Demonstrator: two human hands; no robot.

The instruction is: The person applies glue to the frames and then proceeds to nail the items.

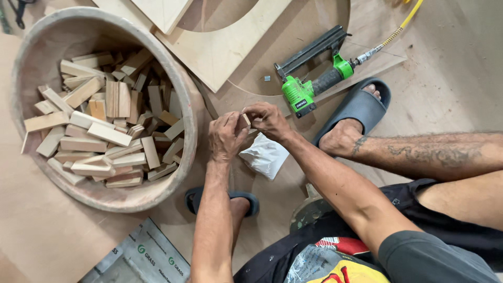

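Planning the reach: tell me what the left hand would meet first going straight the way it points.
The left hand points up-right; first it meets the small wooden block and right hand, which already touch it.

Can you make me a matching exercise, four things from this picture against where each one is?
Things:
1. small wood block
2. nail gun
3. white bag
4. pile of wood offcuts

Places:
A. inside the round tub
B. on the plywood, attached to a yellow hose
C. between the left hand and right hand
D. on the floor under the hands

Pairs: 1-C, 2-B, 3-D, 4-A
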